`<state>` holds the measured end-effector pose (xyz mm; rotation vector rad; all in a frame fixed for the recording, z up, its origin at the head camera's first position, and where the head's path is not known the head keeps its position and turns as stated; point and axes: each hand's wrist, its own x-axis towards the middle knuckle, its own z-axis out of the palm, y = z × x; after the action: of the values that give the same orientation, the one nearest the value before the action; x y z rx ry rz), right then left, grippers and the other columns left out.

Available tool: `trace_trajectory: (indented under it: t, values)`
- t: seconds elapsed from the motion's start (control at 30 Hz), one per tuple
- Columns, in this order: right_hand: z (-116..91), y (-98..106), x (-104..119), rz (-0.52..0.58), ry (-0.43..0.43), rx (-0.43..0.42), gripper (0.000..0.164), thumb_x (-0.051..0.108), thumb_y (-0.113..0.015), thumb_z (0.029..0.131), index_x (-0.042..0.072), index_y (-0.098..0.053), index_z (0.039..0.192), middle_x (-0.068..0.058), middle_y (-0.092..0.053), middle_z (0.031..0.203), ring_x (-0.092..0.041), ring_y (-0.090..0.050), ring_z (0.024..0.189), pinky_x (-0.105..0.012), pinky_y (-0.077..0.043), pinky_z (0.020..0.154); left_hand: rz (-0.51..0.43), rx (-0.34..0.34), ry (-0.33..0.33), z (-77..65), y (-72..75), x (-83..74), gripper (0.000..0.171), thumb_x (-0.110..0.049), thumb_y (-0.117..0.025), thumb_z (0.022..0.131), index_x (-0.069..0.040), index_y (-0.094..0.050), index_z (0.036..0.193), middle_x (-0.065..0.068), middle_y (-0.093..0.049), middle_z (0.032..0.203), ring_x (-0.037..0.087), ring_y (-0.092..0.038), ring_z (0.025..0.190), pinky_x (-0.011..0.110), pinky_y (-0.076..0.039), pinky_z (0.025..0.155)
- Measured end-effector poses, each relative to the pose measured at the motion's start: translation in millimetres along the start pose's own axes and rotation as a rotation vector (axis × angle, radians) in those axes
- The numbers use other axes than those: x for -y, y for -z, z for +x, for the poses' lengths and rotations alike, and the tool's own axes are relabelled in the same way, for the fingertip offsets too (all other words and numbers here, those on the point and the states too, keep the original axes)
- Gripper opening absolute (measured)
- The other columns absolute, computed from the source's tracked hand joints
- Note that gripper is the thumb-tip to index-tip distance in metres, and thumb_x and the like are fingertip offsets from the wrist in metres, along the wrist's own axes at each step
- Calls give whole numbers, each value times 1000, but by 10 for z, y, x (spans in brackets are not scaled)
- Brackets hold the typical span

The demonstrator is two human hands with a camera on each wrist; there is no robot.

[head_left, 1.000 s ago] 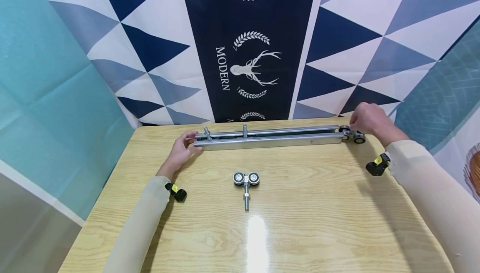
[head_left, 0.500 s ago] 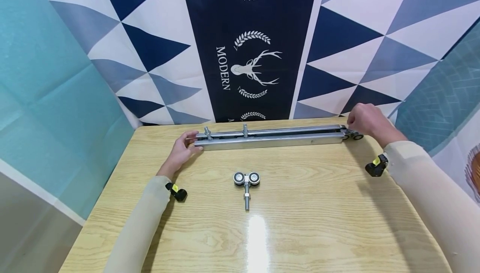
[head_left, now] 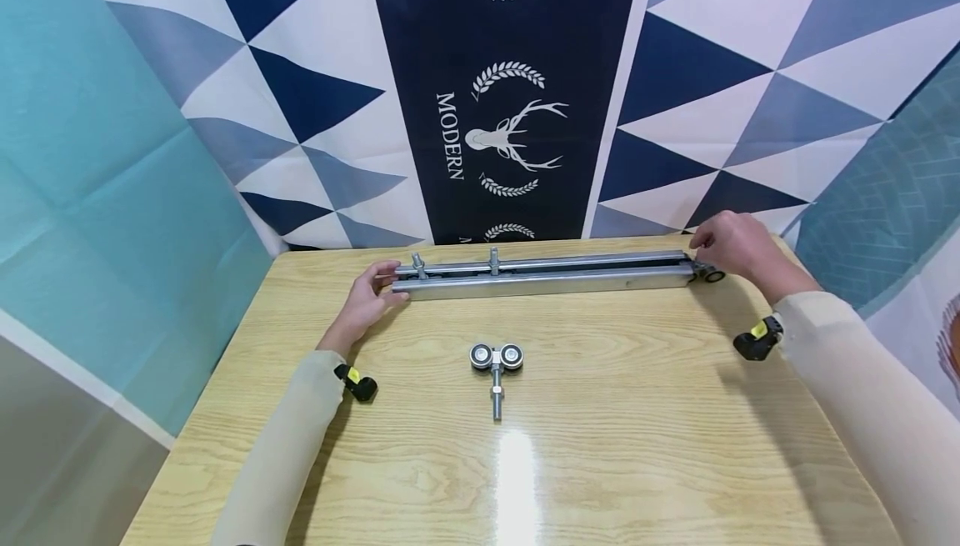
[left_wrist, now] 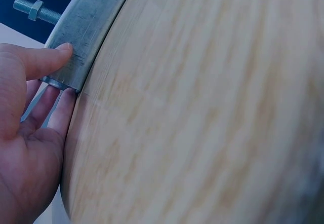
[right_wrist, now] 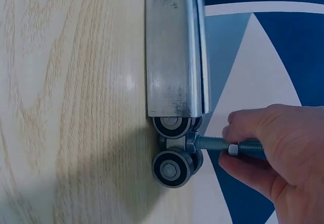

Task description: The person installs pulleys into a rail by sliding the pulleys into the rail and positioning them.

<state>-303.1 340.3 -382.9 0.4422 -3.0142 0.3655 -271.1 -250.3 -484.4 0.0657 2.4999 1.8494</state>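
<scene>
A metal rail (head_left: pixel 540 283), slotted along its top, lies across the back of the table. Two bolts (head_left: pixel 494 261) stand up out of its slot toward the left end. My left hand (head_left: pixel 369 296) grips the rail's left end, thumb on the near side, fingers at the end and far side. At the other end, my right hand (head_left: pixel 735 247) pinches the threaded bolt (right_wrist: pixel 212 143) of a roller trolley (right_wrist: pixel 172 168). One pair of its wheels is partly inside the rail's end; the other pair is outside. Another roller trolley (head_left: pixel 497 369) lies flat on the table, apart from both hands.
The wooden table (head_left: pixel 420 463) extends toward me in front of the rail. Behind it hangs a patterned cloth (head_left: pixel 517 96), close to the rail and the table's back edge. A teal cloth (head_left: pixel 135 179) covers the left side.
My right hand has moved slightly left, pushing the trolley's leading wheels into the rail's right end. The left hand keeps its grip on the rail; the loose trolley stays put.
</scene>
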Motion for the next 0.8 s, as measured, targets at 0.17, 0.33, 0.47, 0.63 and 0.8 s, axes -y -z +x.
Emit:
trace_trajectory:
  t: [0.17,0.33,0.47,0.63,0.8]
  values:
    - [-85,23,-16,126,-79,-25,21,9,-67,89,-5,-75,103,-28,-73,100,-37,-66,82,-49,-54,62,3,1,-11,5,6,-1,65,0,-74,85,-6,-47,144,19,-49,145,35,-47,133,51,-38,117]
    - [-140,63,-24,202,-123,-78,24,15,-66,92,-3,-75,106,-28,-73,101,-40,-67,87,-41,-54,58,2,-1,-11,9,7,10,64,0,-74,85,-7,-48,143,19,-49,145,35,-48,133,51,-39,116]
    - [-158,70,-42,243,-135,-114,26,18,-67,92,-2,-75,105,-28,-74,99,-39,-68,85,-35,-52,55,4,-3,4,12,11,28,64,-1,-75,85,-8,-49,143,18,-49,146,35,-47,133,51,-38,117]
    - [-183,27,-77,262,-160,-139,35,29,-66,94,-2,-74,108,-28,-73,101,-36,-66,86,-32,-50,57,5,-2,5,14,7,29,64,-2,-75,85,-8,-49,143,17,-48,146,35,-46,134,52,-37,118]
    - [-222,-2,-123,303,-198,-196,43,40,-64,94,1,-74,109,-22,-73,99,-9,-62,74,-30,-50,55,11,-2,3,20,3,25,64,-2,-75,85,-9,-49,144,17,-48,147,35,-46,135,51,-37,118]
